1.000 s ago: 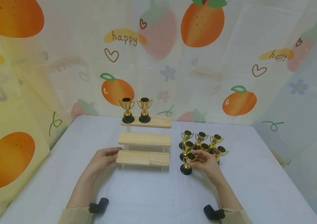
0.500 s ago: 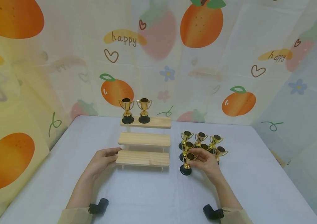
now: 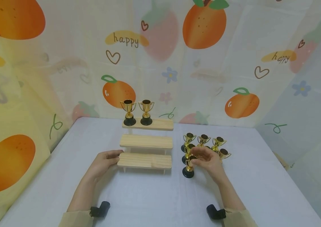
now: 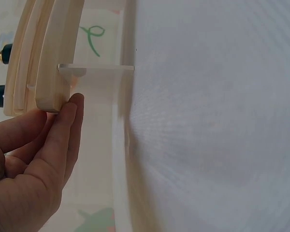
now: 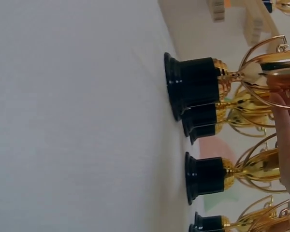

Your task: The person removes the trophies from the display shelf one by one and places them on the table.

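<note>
A three-tier wooden shelf (image 3: 144, 160) with clear supports stands on the table. My left hand (image 3: 102, 164) holds the left end of its lowest board; in the left wrist view its fingers (image 4: 58, 145) lie against the board's end and underside. Two gold trophies with black bases, one at far left (image 3: 129, 113) and one beside it (image 3: 146, 112), stand on the top tier. My right hand (image 3: 208, 160) is at the nearest trophy (image 3: 188, 170) right of the shelf, its thumb near the cup and its fingers spread apart. That trophy stands upright on the cloth.
Several more gold trophies, such as the back right one (image 3: 218, 142), stand grouped behind and beside the right hand, partly hidden by it. A white cloth (image 3: 146, 198) covers the table. A fruit-print curtain (image 3: 160, 78) rises behind and at both sides.
My right hand's fingers have lifted and spread from the nearest trophy's cup, which they pinched before. The trophy stays in place. The left hand and shelf have not moved.
</note>
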`<control>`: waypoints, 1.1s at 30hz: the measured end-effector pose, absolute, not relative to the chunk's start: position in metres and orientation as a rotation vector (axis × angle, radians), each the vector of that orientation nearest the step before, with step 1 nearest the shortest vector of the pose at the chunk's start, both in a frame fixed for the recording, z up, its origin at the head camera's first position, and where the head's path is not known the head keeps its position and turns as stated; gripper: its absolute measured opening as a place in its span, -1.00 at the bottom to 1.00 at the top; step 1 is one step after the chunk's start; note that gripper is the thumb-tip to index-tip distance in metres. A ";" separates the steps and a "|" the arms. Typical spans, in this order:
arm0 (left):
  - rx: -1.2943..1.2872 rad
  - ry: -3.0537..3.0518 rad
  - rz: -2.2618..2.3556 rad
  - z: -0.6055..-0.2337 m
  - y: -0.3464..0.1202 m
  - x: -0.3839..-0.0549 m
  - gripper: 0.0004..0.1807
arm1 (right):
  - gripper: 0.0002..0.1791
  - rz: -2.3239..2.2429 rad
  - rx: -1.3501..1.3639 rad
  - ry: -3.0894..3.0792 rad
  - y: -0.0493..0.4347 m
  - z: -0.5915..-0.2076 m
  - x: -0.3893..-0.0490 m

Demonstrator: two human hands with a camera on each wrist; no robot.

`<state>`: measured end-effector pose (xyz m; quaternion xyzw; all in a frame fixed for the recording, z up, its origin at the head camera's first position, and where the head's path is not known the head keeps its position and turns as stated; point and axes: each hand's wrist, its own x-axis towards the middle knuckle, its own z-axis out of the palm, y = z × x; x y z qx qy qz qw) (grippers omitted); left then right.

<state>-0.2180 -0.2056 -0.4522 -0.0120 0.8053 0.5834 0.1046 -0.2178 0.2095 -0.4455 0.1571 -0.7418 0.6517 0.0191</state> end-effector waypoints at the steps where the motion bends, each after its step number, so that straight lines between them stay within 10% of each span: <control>1: -0.037 2.374 1.719 -0.452 -0.205 -0.218 -0.52 | -0.48 2.020 0.469 -2.307 0.209 -0.443 -0.218; 33: -0.019 2.384 1.721 -0.451 -0.206 -0.218 -0.52 | -0.51 2.057 0.636 -2.156 0.127 -0.355 -0.260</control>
